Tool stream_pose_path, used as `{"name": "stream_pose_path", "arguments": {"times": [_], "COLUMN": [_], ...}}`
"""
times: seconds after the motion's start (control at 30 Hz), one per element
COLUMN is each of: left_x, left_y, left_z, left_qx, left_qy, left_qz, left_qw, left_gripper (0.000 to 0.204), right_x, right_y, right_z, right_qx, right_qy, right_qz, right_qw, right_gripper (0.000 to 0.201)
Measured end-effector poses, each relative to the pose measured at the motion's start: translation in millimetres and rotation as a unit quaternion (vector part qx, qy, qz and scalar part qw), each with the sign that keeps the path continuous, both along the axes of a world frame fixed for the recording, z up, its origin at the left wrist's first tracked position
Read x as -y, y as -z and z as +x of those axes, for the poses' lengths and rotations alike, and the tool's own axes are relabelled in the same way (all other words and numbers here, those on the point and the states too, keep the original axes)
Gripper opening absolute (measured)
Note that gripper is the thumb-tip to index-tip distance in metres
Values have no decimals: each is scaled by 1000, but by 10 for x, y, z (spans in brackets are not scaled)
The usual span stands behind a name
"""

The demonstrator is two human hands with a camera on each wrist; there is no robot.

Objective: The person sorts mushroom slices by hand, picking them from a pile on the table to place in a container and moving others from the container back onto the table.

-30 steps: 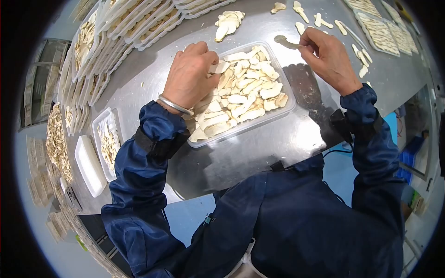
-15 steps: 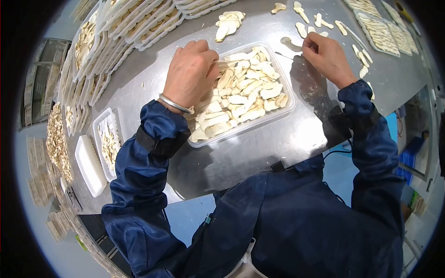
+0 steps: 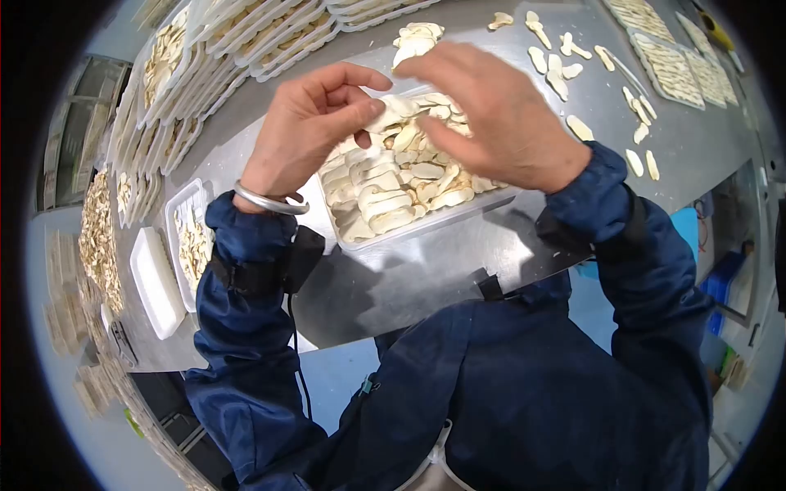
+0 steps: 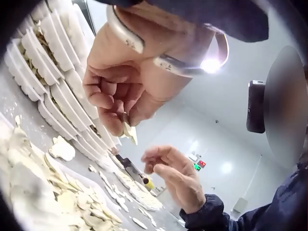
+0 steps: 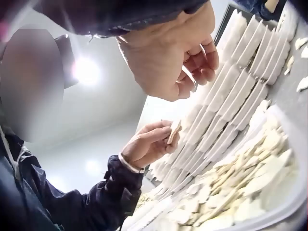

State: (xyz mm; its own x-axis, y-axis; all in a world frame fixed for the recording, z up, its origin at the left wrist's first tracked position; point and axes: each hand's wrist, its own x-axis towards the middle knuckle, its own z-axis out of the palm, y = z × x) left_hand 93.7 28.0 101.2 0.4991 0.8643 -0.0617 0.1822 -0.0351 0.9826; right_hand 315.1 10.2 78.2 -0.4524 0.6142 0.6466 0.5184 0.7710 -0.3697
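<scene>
Pinching pale slice (image 5: 174, 133) with left hand (image 3: 307, 127) over slice-filled tub (image 3: 426, 225) on desk (image 3: 688, 147); holding right hand (image 3: 503, 123) released, loosely curved, nearby.

Head view: brightly lit; white glare and dark shadows lie on the metal table (image 3: 426, 277); motion blur softens the right hand (image 3: 503, 114); fisheye curvature bends the margins, the corners falling to black. Left wrist view: a white flare sits at the bangle (image 4: 175, 66); the corners darken. Right wrist view: a lamp (image 5: 86, 70) burns out to white; a blurred oval lies at left
</scene>
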Motion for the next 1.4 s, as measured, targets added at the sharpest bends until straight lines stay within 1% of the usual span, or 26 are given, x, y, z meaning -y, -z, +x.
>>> {"name": "stream_pose_path", "arguments": {"times": [0.07, 0.2, 0.3, 0.33, 0.43, 0.53, 0.57, 0.6, 0.63, 0.67, 0.7, 0.77, 0.87, 0.97, 1.13, 1.3, 1.4], "left_x": [65, 130, 134, 133, 148, 148, 134, 114, 98, 82, 106, 163, 242, 256, 253, 265, 281], "left_y": [50, 212, 263, 285, 313, 274, 287, 317, 355, 438, 508, 639, 725, 803, 900, 920, 900], "left_z": [-4, -67, -119, -120, -135, -173, -214, -300, -408, -553, -629, -747, -779, -820, -861, -870, -844], "left_qx": [-2, 47, 25, 42, 39, 1, -32, -66, -98, -102, -104, -129, -73, -18, 21, 45, 51], "left_qy": [-17, -30, -1, 6, 1, -12, -68, -124, -177, -214, -267, -304, -299, -279, -275, -248, -249], "left_qz": [-28, -50, -47, -53, -45, -21, 52, 123, 194, 185, 189, 143, 28, -13, -55, -80, -107], "left_qw": [999, 997, 999, 998, 998, 1000, 996, 982, 960, 954, 939, 933, 951, 960, 960, 964, 961], "left_gripper": [17, 13, 15, 14, 16, 19, 20, 22, 24, 28, 26, 27, 27, 27, 25, 24, 25], "right_x": [26, 102, 128, 131, 125, 108, 86, 63, 30, -15, -52, -105, -174, -252, -299, -317, -327], "right_y": [48, 68, 80, 83, 72, 59, 77, 100, 130, 172, 215, 260, 285, 368, 432, 436, 449], "right_z": [-130, -209, -245, -254, -275, -273, -246, -222, -201, -171, -150, -182, -276, -321, -378, -414, -434], "right_qx": [45, 74, 75, 75, 79, 98, 110, 121, 136, 150, 165, 170, 163, 167, 186, 210, 226], "right_qy": [-9, -16, -20, -25, -34, -25, -14, -2, 10, 25, 38, 51, 51, 58, 59, 63, 68], "right_qz": [18, -14, -44, -43, -41, -53, -59, -67, -88, -108, -129, -150, -179, -194, -212, -191, -188], "right_qw": [999, 997, 996, 996, 995, 994, 992, 990, 987, 982, 977, 973, 969, 965, 958, 957, 953], "right_gripper": [20, 21, 21, 21, 21, 22, 22, 22, 22, 22, 22, 22, 21, 22, 22, 23, 25]}}
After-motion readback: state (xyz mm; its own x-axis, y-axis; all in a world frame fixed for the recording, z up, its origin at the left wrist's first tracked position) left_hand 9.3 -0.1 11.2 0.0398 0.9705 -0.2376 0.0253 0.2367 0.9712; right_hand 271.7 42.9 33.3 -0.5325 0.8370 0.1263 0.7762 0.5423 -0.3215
